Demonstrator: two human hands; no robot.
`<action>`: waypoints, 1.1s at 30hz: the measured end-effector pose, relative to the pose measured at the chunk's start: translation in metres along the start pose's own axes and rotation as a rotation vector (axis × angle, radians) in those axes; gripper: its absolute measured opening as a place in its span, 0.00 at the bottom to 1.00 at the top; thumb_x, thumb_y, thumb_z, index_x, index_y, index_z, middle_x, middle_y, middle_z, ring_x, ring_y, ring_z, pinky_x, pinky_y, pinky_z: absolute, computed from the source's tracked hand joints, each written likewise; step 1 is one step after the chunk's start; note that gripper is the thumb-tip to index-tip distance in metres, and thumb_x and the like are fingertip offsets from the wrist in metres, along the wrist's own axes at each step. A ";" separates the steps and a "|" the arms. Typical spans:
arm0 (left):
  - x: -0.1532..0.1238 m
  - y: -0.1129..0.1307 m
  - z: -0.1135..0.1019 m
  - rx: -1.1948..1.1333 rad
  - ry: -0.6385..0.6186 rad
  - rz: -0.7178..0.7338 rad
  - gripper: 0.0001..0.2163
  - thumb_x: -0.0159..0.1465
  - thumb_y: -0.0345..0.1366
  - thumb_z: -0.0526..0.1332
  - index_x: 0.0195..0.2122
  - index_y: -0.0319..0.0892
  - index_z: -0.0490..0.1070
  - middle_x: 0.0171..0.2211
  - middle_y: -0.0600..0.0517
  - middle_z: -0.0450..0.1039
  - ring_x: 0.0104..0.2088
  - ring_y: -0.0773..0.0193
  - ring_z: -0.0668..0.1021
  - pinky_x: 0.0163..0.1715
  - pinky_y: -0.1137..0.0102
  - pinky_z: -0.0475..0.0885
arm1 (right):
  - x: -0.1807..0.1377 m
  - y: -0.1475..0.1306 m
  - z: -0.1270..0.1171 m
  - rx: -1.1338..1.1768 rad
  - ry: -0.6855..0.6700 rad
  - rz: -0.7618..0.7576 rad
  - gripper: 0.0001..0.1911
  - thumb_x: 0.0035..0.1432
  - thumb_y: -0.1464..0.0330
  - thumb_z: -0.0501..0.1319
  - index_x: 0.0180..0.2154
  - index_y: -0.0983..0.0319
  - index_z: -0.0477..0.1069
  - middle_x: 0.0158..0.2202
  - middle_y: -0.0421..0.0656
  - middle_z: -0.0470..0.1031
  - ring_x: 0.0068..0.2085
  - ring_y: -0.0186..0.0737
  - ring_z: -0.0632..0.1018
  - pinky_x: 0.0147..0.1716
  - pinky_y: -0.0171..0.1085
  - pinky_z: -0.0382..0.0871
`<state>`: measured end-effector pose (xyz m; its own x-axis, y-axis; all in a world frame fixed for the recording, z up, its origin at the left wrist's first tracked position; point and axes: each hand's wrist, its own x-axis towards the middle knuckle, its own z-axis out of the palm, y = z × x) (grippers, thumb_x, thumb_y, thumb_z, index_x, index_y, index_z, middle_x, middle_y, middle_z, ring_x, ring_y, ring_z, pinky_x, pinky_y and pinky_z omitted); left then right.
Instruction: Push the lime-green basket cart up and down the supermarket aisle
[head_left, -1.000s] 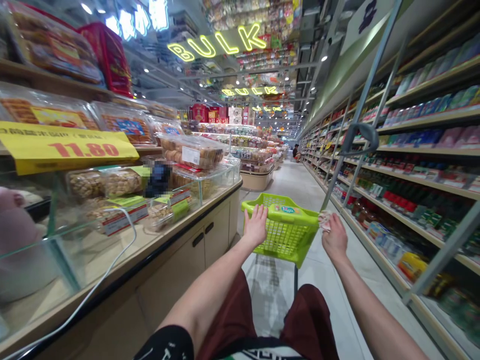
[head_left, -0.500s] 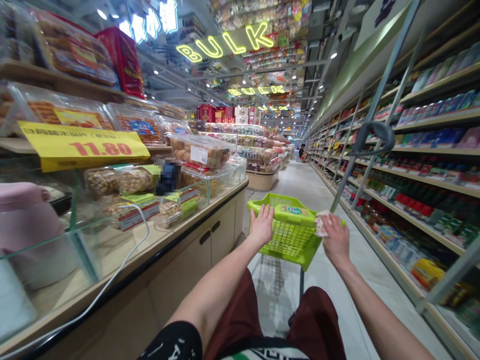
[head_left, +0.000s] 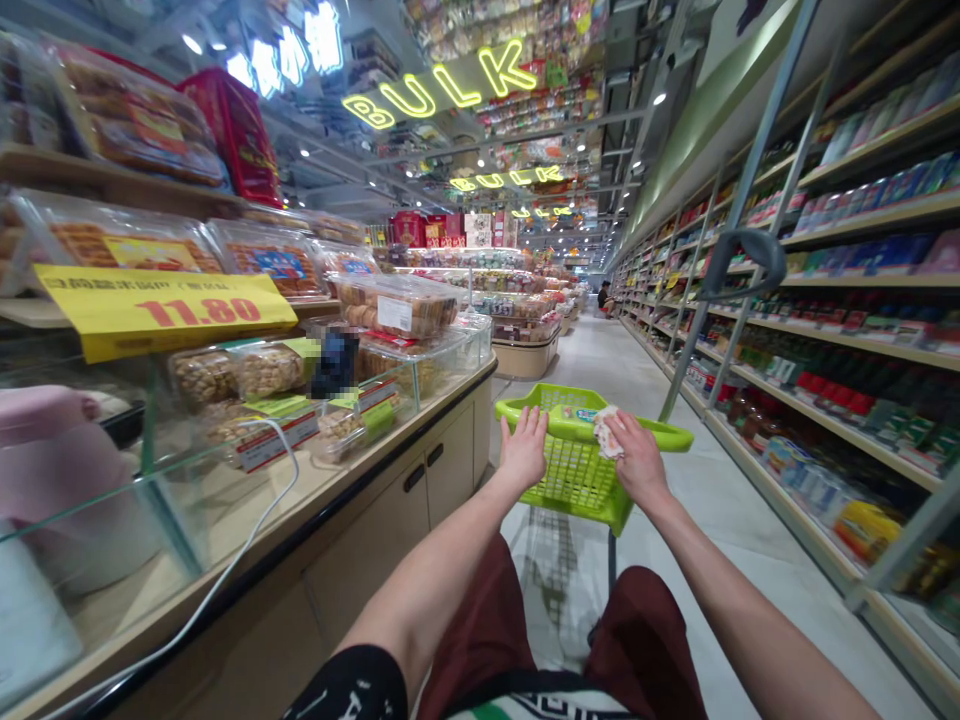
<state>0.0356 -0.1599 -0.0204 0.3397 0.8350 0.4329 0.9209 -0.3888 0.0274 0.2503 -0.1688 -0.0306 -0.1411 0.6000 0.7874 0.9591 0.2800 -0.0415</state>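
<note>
Hands: both on the green cart basket (head_left: 581, 470), near rim, head view.
Left hand: left hand (head_left: 523, 452) lies flat over the rim's left part, fingers spread forward, palm down; resting more than clamped, no wrapped grip visible.
Right hand: right hand (head_left: 639, 462) sits on the rim toward the middle, fingers curled around a crumpled white wad (head_left: 605, 431), tissue or wrapper, cannot tell which; the wad is pinned between fingers and rim.
Basket: on a thin post, in the aisle just ahead of the person's knees, mesh walls, looks bare inside as far as shown.
Left side: wooden counter (head_left: 337, 500) with glass case, close beside the basket's left edge; packs of nuts (head_left: 240, 372), yellow price tag (head_left: 161, 310), white cable (head_left: 247, 540) trailing along the top.
Right side: long shelf racks (head_left: 825, 340) with bottles and boxes, metal uprights (head_left: 720, 260) leaning into the aisle.
Far aisle: another person (head_left: 604, 297) crouched low by the shelves, well apart.
Risk 1: loose left palm plus an occupied right hand means weak steering, I judge; basket could veer and clip the counter corner.
Risk 2: the wad may slip off the rim if the fingers relax.
Risk 3: upright's foot is near on the right; a wheel could catch it.
</note>
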 end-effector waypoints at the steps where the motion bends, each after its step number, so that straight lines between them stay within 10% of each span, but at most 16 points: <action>1: 0.000 0.000 -0.001 -0.001 0.003 0.005 0.34 0.52 0.31 0.49 0.61 0.39 0.42 0.63 0.49 0.40 0.63 0.58 0.44 0.57 0.44 0.41 | -0.002 0.011 -0.003 -0.032 0.000 0.034 0.30 0.45 0.80 0.47 0.51 0.62 0.64 0.55 0.47 0.61 0.57 0.45 0.60 0.52 0.46 0.57; 8: 0.000 0.002 0.000 -0.013 0.013 -0.025 0.33 0.53 0.29 0.47 0.61 0.38 0.43 0.63 0.48 0.39 0.63 0.57 0.44 0.57 0.44 0.41 | -0.017 0.063 -0.022 -0.149 0.083 0.362 0.27 0.48 0.77 0.47 0.52 0.66 0.63 0.56 0.52 0.59 0.57 0.48 0.60 0.52 0.48 0.57; 18: 0.000 0.004 -0.005 0.022 -0.009 -0.026 0.33 0.52 0.30 0.49 0.61 0.39 0.43 0.63 0.49 0.40 0.63 0.58 0.44 0.58 0.46 0.40 | -0.005 -0.033 0.014 0.207 0.001 -0.054 0.31 0.45 0.81 0.48 0.52 0.61 0.64 0.59 0.46 0.56 0.61 0.42 0.53 0.57 0.49 0.50; 26: 0.000 0.006 -0.003 -0.027 0.005 -0.042 0.33 0.53 0.31 0.51 0.61 0.40 0.44 0.63 0.49 0.40 0.63 0.56 0.43 0.58 0.46 0.41 | -0.013 0.025 -0.008 0.140 0.156 0.360 0.31 0.44 0.80 0.48 0.53 0.64 0.62 0.57 0.46 0.58 0.59 0.43 0.58 0.56 0.46 0.55; 33: -0.003 0.042 -0.020 -0.697 0.213 -0.115 0.24 0.60 0.38 0.50 0.58 0.41 0.52 0.61 0.47 0.51 0.61 0.61 0.55 0.60 0.56 0.47 | 0.004 -0.058 -0.012 0.572 0.272 0.287 0.29 0.47 0.76 0.48 0.54 0.64 0.60 0.54 0.45 0.63 0.55 0.39 0.64 0.56 0.41 0.58</action>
<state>0.0694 -0.1864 -0.0023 0.1388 0.8194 0.5562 0.5889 -0.5198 0.6189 0.1974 -0.1912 -0.0179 0.2363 0.5213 0.8200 0.6591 0.5341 -0.5295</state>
